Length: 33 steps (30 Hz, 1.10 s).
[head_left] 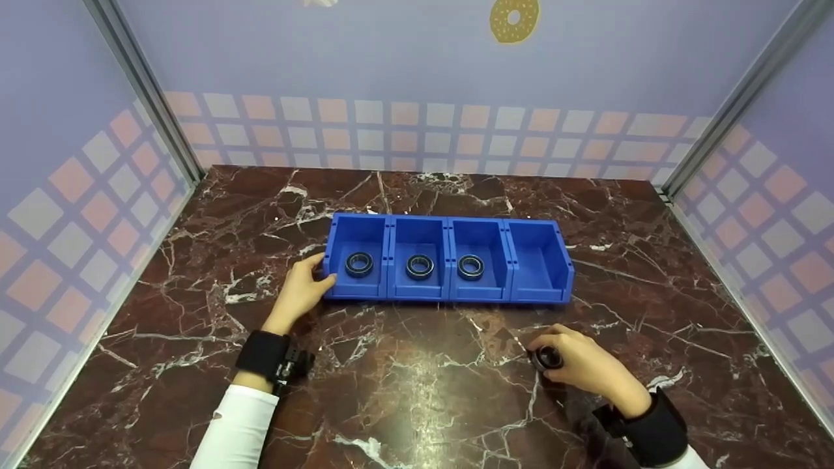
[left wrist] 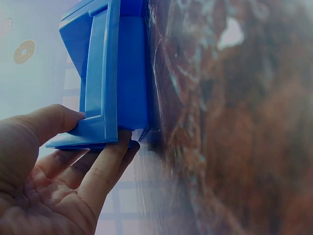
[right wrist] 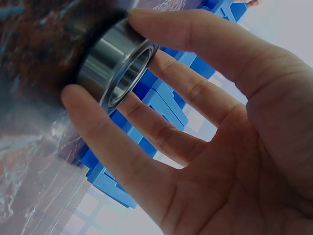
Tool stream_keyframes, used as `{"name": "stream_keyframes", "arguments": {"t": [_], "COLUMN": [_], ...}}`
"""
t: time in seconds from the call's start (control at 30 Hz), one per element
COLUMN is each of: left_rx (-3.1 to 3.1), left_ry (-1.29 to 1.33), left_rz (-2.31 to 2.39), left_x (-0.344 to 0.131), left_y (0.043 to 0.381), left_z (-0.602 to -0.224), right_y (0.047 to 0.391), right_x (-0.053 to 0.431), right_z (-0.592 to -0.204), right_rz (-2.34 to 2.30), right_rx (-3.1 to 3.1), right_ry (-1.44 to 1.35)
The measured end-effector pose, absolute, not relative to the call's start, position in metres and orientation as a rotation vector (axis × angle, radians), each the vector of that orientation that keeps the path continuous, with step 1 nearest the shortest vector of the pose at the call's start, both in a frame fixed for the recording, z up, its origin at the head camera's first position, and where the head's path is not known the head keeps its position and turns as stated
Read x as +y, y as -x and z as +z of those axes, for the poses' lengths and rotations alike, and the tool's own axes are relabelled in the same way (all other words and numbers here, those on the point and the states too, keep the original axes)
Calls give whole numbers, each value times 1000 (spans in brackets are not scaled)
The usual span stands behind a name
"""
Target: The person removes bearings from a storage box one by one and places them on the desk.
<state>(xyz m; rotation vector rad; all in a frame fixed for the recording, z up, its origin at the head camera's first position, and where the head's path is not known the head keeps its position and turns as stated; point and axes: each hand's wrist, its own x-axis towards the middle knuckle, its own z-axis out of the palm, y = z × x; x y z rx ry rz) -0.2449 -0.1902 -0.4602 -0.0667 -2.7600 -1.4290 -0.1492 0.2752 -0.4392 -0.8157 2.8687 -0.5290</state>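
A row of joined blue storage bins stands mid-table. My left hand grips its left end, with the thumb over the front rim and the other fingers against the outer side wall. In the three leftmost compartments lies one bearing each: the left bearing, the middle bearing and the right bearing. The rightmost compartment holds nothing. In front of the row, at right, my right hand holds a shiny metal bearing between thumb and fingers, close over the tabletop.
The dark red marble-patterned table has a back wall and side walls with pink and white squares. Metal posts mark the corners. A black band with a camera sits on each wrist.
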Motion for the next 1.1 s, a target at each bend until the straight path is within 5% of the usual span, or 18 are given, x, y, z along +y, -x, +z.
{"name": "stream_keyframes", "arguments": {"t": [1.1], "left_rx": [-2781], "left_ry": [63], "left_rz": [-1427], "left_x": [-190], "left_y": [245], "left_z": [-459], "right_y": [146], "right_x": [272], "right_z": [-441], "right_rz": [-476], "right_rx": [2870], "right_ry": [792]}}
